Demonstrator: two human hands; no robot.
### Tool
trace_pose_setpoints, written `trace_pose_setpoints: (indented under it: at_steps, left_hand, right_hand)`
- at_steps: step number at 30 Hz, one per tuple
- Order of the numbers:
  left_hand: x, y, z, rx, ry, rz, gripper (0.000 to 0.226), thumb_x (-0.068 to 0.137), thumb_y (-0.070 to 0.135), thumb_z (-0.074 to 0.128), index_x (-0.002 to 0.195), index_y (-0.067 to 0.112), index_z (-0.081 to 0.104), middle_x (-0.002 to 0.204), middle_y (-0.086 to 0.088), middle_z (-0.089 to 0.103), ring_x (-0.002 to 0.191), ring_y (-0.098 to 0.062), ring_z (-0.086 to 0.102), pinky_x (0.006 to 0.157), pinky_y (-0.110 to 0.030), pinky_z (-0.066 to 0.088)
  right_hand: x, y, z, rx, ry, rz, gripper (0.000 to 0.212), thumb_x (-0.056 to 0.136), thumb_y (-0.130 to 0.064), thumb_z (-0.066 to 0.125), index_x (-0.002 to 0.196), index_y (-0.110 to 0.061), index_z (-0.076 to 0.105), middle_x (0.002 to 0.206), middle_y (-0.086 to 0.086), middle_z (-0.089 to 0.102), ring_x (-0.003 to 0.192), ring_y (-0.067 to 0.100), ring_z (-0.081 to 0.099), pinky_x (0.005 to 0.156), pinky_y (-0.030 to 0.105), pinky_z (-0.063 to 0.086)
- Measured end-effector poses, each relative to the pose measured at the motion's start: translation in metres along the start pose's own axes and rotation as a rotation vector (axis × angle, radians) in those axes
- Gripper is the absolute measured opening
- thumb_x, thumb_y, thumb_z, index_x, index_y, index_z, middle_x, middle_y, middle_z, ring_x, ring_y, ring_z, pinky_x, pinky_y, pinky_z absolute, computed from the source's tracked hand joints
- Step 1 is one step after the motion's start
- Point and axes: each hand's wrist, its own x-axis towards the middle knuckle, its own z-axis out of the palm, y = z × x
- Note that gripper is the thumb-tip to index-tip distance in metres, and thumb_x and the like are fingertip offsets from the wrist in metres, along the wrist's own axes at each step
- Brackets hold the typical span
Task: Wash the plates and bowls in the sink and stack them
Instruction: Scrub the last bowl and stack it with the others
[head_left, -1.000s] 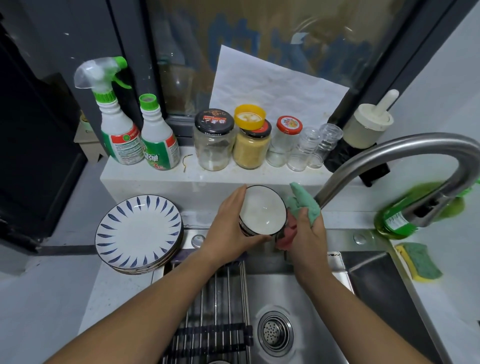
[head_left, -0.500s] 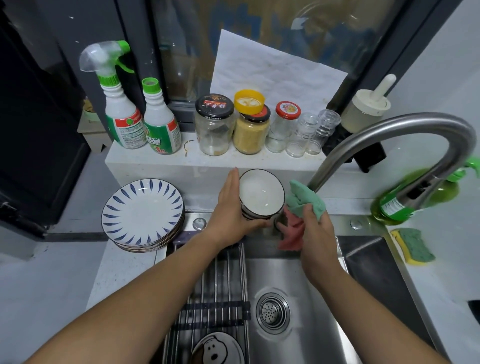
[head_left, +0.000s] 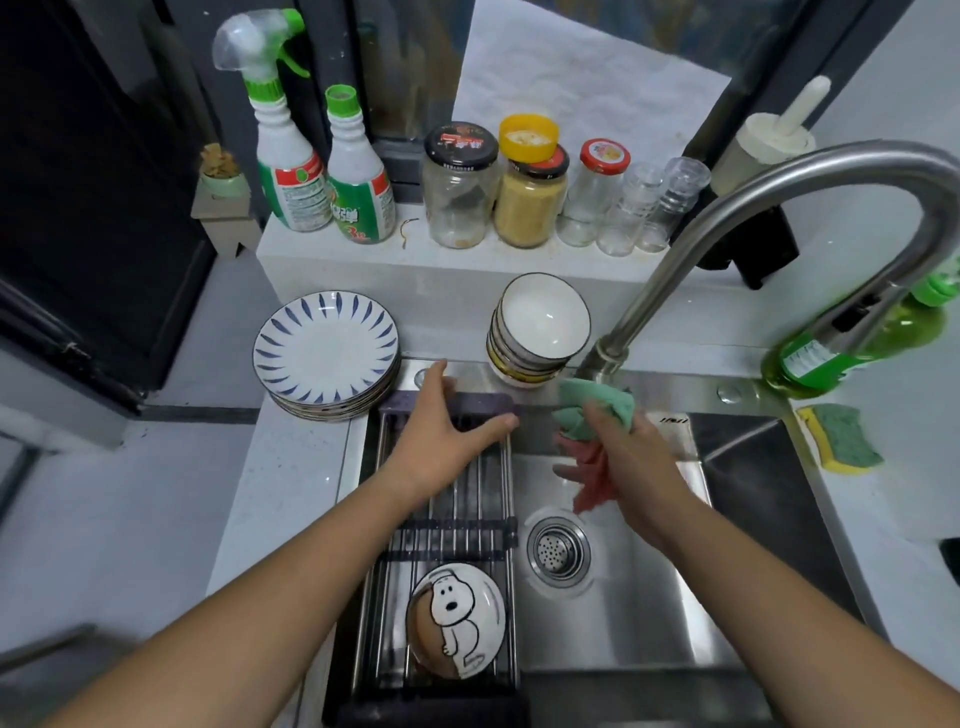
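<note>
Left hand (head_left: 448, 441): fingers spread, empty, over steel-bar drying rack (head_left: 483, 491).
Right hand (head_left: 636, 457): clutches green-and-red cloth (head_left: 605, 404).
White ceramic bowls (head_left: 540, 330): stacked behind sink (head_left: 654, 603).

Bowl stack (head_left: 537, 332) at sink (head_left: 675, 613) back edge; left hand (head_left: 441, 441) empty over rack (head_left: 447, 519); right hand (head_left: 631, 457) grips cloth (head_left: 597, 410).

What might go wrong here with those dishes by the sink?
The bowl stack looks tilted on the sink's back rim, beside the faucet; the right hand gripping the cloth might knock it in. The plate stack sits right by the left hand and could be bumped too.
</note>
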Motion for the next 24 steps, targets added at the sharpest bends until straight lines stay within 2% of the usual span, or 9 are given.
trace_pose_setpoints:
  at_steps: [3,6,8,11,13,15,18,21,24]
  left_hand:
    - [-0.051,-0.025,-0.010,0.051,-0.043,-0.129,0.093,0.082,0.060,0.072,0.156,0.027,0.026,0.147,0.001,0.047,0.137,-0.017,0.046,0.102,-0.026,0.036]
    - [-0.087,-0.057,-0.014,0.094,-0.114,-0.315,0.088,0.089,0.069,0.057,0.157,0.021,0.028,0.156,-0.005,0.045,0.135,-0.019,0.047,0.104,-0.029,0.037]
    - [-0.102,-0.075,-0.012,0.125,-0.157,-0.404,0.091,0.088,0.078,0.047,0.157,0.019,0.034,0.158,-0.005,0.045,0.139,-0.021,0.047,0.110,-0.032,0.037]
    - [-0.115,-0.090,-0.005,0.153,-0.200,-0.521,0.081,0.097,0.073,0.036,0.155,0.017,0.040,0.157,-0.005,0.047,0.142,-0.024,0.046,0.113,-0.032,0.034]
    - [-0.121,-0.100,0.001,0.077,-0.234,-0.604,0.091,0.089,0.084,0.033,0.152,0.020,0.047,0.149,-0.005,0.056,0.137,-0.024,0.052,0.115,-0.036,0.039]
    - [-0.127,-0.107,0.007,-0.052,-0.215,-0.687,0.084,0.090,0.082,0.033,0.144,0.022,0.054,0.129,-0.001,0.068,0.119,-0.022,0.064,0.096,-0.034,0.055]
    - [-0.129,-0.114,0.015,-0.275,-0.141,-0.784,0.059,0.101,0.067,0.036,0.134,0.025,0.061,0.118,-0.002,0.075,0.106,-0.023,0.072,0.074,-0.032,0.061]
    - [-0.129,-0.107,0.017,-0.361,-0.106,-0.809,0.051,0.106,0.060,0.034,0.126,0.026,0.066,0.113,-0.003,0.076,0.104,-0.024,0.072,0.075,-0.038,0.063]
    - [-0.128,-0.101,0.016,-0.377,-0.110,-0.751,0.045,0.107,0.057,0.033,0.130,0.030,0.061,0.122,-0.002,0.072,0.110,-0.024,0.070,0.076,-0.044,0.065]
  right_hand:
    - [-0.022,0.035,0.007,-0.044,-0.065,0.057,0.019,0.103,-0.028,0.051,0.114,-0.020,0.064,0.106,0.014,0.071,0.090,0.032,0.069,0.059,0.039,0.061]
    - [-0.040,0.076,0.018,-0.202,-0.107,0.128,0.024,0.103,-0.042,0.048,0.114,-0.026,0.062,0.101,0.012,0.072,0.087,0.041,0.071,0.056,0.040,0.056]
    - [-0.048,0.097,0.026,-0.288,-0.152,0.100,0.024,0.103,-0.044,0.043,0.118,-0.036,0.060,0.106,0.007,0.070,0.085,0.030,0.070,0.055,0.033,0.053]
    - [-0.056,0.117,0.037,-0.394,-0.254,-0.003,0.024,0.106,-0.036,0.038,0.119,-0.048,0.055,0.112,-0.018,0.061,0.102,0.005,0.058,0.081,0.027,0.048]
    - [-0.059,0.128,0.044,-0.461,-0.279,-0.023,0.028,0.107,-0.036,0.038,0.125,-0.047,0.054,0.114,-0.023,0.059,0.107,-0.001,0.055,0.094,0.027,0.044]
    - [-0.060,0.142,0.049,-0.469,-0.283,-0.004,0.032,0.103,-0.043,0.039,0.130,-0.047,0.054,0.121,-0.019,0.062,0.114,0.004,0.058,0.105,0.036,0.045]
    - [-0.060,0.153,0.050,-0.417,-0.255,0.032,0.031,0.102,-0.040,0.040,0.126,-0.048,0.058,0.123,-0.014,0.065,0.114,0.013,0.063,0.102,0.043,0.049]
    - [-0.061,0.151,0.051,-0.379,-0.232,0.049,0.032,0.105,-0.031,0.040,0.121,-0.049,0.062,0.120,-0.012,0.067,0.108,0.018,0.066,0.089,0.040,0.053]
    - [-0.062,0.144,0.049,-0.330,-0.208,0.051,0.031,0.103,-0.033,0.040,0.118,-0.044,0.065,0.119,-0.004,0.070,0.105,0.020,0.067,0.087,0.039,0.054]
